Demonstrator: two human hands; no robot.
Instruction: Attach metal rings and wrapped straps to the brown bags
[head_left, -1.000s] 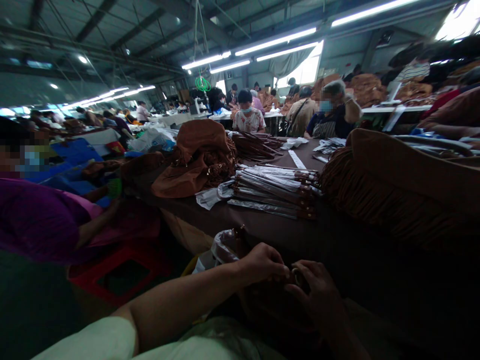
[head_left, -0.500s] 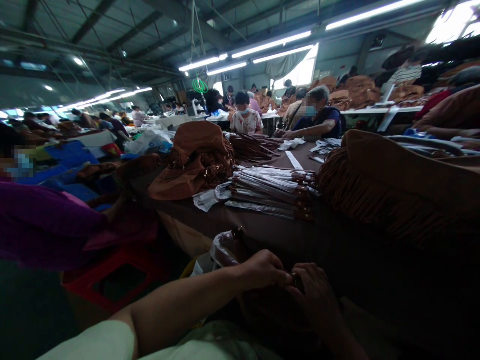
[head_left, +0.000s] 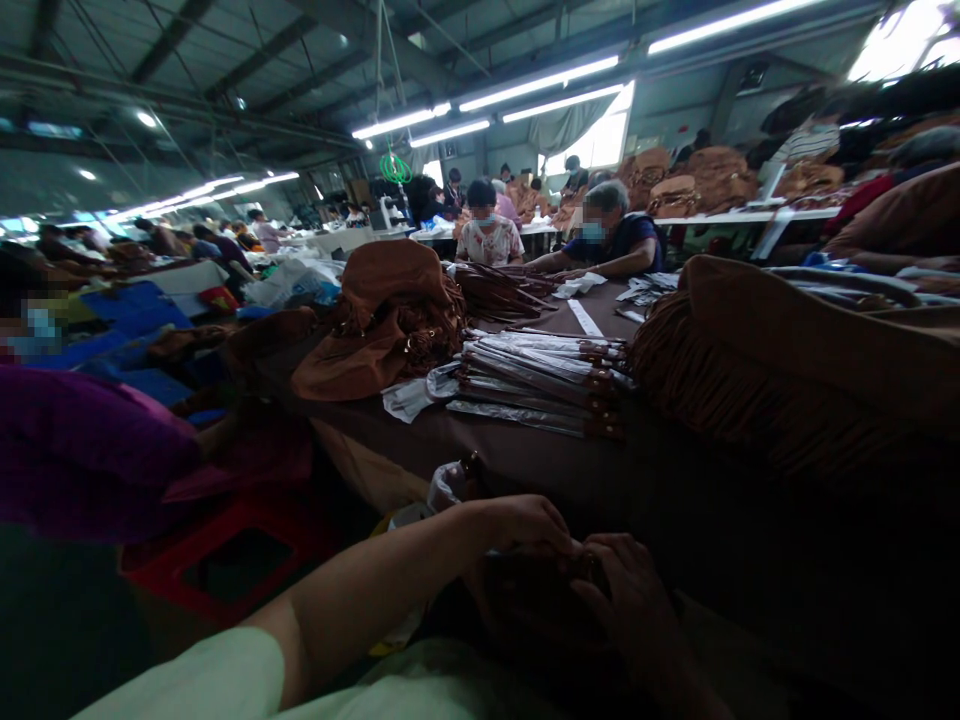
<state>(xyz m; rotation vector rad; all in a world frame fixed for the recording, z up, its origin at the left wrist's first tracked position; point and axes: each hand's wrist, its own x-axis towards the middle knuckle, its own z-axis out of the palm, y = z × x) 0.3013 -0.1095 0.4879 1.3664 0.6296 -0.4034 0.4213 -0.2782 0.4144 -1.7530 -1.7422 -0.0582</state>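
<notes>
At the table's near edge, a dark brown bag (head_left: 525,590) lies in deep shadow close to my body. My left hand (head_left: 534,525) is closed in a pinch at its upper edge, the fingertips almost meeting my right hand (head_left: 626,580). My right hand curls around the same edge, thumb below and fingers above, by a small shiny metal fitting (head_left: 594,568). The exact part between my fingertips is too dark to make out. A handle in white plastic wrap (head_left: 448,484) stands up left of my left hand.
Plastic-wrapped straps (head_left: 536,385) lie bundled on the dark table (head_left: 525,465). Brown suede bags (head_left: 390,310) are piled to the left; a fringed bag (head_left: 810,370) lies right. A purple-sleeved person (head_left: 90,450) sits near a red stool (head_left: 225,560). Co-workers sit across the table.
My left hand has shifted slightly and its wrist has turned, still beside my right hand. The wrapped handle has moved a little. Across the table, a co-worker has leaned left and reached out.
</notes>
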